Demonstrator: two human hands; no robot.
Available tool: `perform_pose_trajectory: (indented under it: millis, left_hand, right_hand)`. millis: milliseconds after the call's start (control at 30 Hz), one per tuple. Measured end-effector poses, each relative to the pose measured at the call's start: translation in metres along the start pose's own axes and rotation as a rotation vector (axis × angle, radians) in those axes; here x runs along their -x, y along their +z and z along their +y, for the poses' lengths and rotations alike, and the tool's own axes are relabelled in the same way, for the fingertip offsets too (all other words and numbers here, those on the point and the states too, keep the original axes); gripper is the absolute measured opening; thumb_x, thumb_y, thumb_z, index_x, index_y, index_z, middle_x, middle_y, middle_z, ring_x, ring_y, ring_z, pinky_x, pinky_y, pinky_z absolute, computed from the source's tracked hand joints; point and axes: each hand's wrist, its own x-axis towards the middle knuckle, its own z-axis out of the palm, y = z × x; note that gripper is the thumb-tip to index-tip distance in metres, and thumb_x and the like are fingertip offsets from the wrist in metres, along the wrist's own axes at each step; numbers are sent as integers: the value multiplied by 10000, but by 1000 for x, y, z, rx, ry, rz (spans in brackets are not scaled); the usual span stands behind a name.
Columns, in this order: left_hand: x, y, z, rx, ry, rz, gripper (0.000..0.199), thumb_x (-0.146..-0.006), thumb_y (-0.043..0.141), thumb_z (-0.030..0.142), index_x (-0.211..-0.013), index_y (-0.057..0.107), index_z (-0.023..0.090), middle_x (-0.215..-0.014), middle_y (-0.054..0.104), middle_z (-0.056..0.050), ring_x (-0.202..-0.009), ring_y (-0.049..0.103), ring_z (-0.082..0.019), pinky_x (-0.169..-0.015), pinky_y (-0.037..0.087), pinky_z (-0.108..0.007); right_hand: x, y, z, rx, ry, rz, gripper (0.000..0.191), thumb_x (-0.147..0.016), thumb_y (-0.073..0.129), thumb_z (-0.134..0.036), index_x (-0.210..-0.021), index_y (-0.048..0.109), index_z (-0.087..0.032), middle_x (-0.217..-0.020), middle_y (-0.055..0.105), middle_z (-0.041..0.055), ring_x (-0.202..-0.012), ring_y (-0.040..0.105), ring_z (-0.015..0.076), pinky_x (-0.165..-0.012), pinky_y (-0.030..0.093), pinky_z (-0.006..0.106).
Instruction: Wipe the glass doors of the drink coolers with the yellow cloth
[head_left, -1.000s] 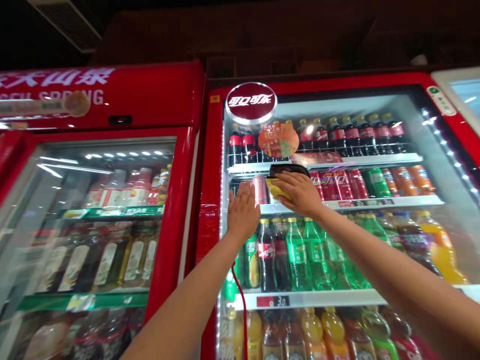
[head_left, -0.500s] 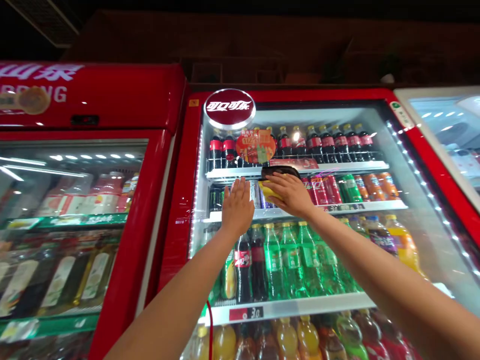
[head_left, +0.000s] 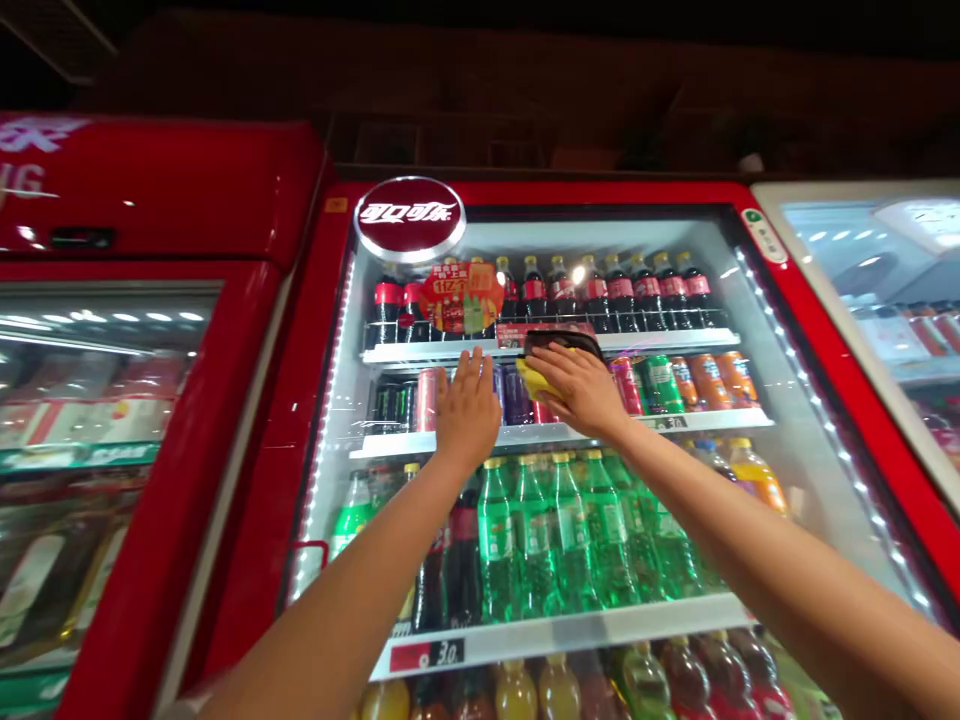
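My left hand is raised with its palm towards the glass door of a red drinks fridge, fingers stretched upward and nothing in it. To its right, my right hand presses a yellow cloth to the glass, its fingers laid over the cloth. A dark, rounded shape shows just above those fingers; I cannot tell whether it is an object or a reflection. Behind the glass, drink cans stand on the shelf level with both hands. Green soda bottles fill the shelf below.
A round lit sign and an orange-red sticker are at the door's upper left. Cola bottles line the top shelf. A red handle is at the door's left edge. Other fridges stand on either side.
The view has shifted right, so the fridge sits further left in it. Against the door, both hands have moved right, the right one still with the yellow cloth.
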Motion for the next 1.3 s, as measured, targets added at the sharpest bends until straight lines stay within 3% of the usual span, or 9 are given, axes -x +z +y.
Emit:
perform_pose_trajectory:
  millis: [200, 433, 533, 667, 800, 933, 1100, 1200, 1300]
  left_hand:
    - [-12, 9, 29, 4, 31, -11, 608, -982, 366, 220, -1584, 312, 159, -1670, 299, -108, -1567, 220, -258, -1285, 146, -563]
    - [-17, 5, 57, -3, 63, -60, 592, -984, 386, 240, -1566, 343, 142, -1676, 280, -99, -1573, 195, -260, -1292, 116, -549]
    - [-21, 7, 71, 1, 61, -92, 589, -980, 383, 236, -1564, 356, 166, -1672, 297, -81, -1573, 195, -249, -1295, 123, -532]
    - [-31, 15, 91, 7, 76, -87, 599, -978, 370, 232, -1574, 343, 184, -1676, 287, -74, -1574, 195, -249, -1295, 126, -540]
    - [-38, 24, 115, 22, 60, -76, 584, -986, 352, 223, -1568, 350, 181, -1671, 302, -75, -1569, 211, -246, -1294, 123, -547]
    - [-40, 30, 140, 53, 35, -56, 584, -980, 370, 220, -1563, 359, 204, -1665, 320, -71, -1570, 212, -248, -1289, 128, -558]
    - [-49, 40, 173, 83, 40, -58, 555, -988, 361, 230, -1539, 402, 192, -1646, 361, -77, -1562, 239, -251, -1288, 124, -563]
    - [-56, 48, 191, 98, 56, -44, 564, -991, 356, 238, -1554, 384, 208, -1647, 358, -76, -1559, 246, -259, -1286, 124, -572]
    - [-59, 53, 205, 115, 48, -30, 597, -990, 349, 232, -1585, 321, 216, -1653, 339, -89, -1558, 250, -265, -1282, 108, -592]
  right_hand:
    - [-10, -8, 40, 81, 318, 74, 508, -971, 522, -339, -1471, 518, -249, -1561, 506, 37, -1475, 410, 290, -1167, 358, 527]
    - [47, -21, 54, 3, -12, -28, 550, -922, 554, -317, -1470, 505, -302, -1568, 498, -12, -1472, 415, 240, -1194, 340, 498]
    - [62, -32, 94, 14, 126, 56, 530, -895, 556, -277, -1425, 562, -274, -1509, 567, 16, -1431, 470, 261, -1170, 382, 481]
    - [28, -27, 120, 47, 325, 138, 518, -921, 519, -271, -1431, 563, -194, -1514, 552, 105, -1439, 449, 339, -1156, 381, 545]
    - [21, -25, 109, 26, 230, 57, 537, -936, 530, -310, -1471, 509, -283, -1570, 493, 25, -1471, 411, 305, -1175, 351, 561]
    - [72, -43, 128, 6, 31, -54, 582, -915, 556, -291, -1491, 479, -306, -1594, 459, -24, -1496, 377, 238, -1214, 316, 494]
    - [86, -58, 181, 55, 214, 7, 559, -917, 544, -281, -1474, 504, -275, -1569, 496, 10, -1484, 398, 264, -1182, 354, 507]
    - [63, -54, 183, 87, 340, 52, 543, -938, 522, -306, -1478, 506, -248, -1574, 487, 44, -1484, 393, 307, -1161, 367, 542]
    - [68, -53, 175, 82, 240, 14, 560, -950, 518, -325, -1506, 466, -289, -1597, 454, 10, -1499, 369, 284, -1185, 342, 544]
